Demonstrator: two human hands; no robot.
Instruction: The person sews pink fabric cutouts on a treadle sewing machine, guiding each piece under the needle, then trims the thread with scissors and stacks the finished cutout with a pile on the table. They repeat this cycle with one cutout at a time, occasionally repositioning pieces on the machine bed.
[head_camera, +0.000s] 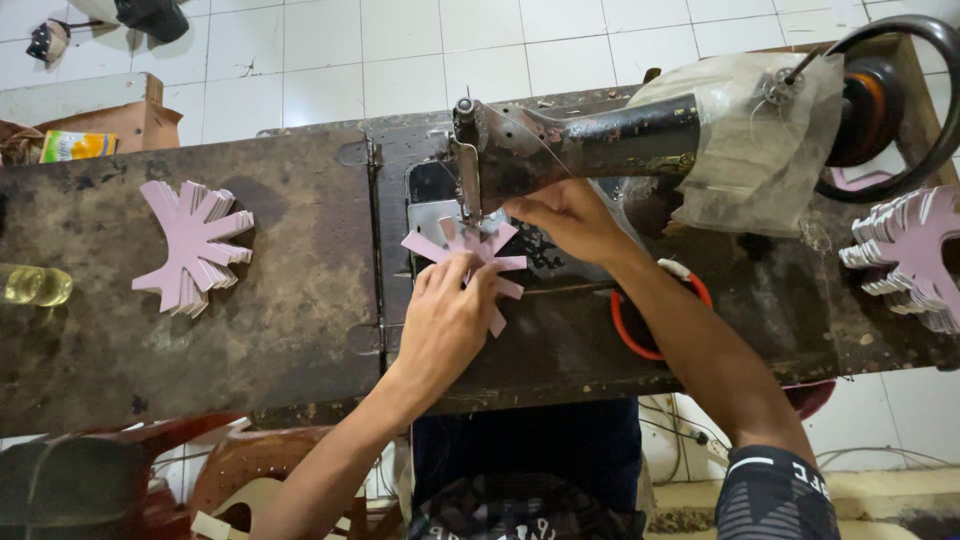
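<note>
Both hands on pink cutout

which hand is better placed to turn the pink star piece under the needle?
Probably the left hand: it lies flat on the pink star piece, fingers spread across its arms. The right hand touches only the far edge beside the sewing machine head, so it looks better placed to steady.

White tiled floor; dark worn wooden table; brown plastic chair below.

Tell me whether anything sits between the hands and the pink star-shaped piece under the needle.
Nothing visible does. The left hand lies flat on the pink star-shaped piece, and the right hand touches its far edge beside the needle.
</note>
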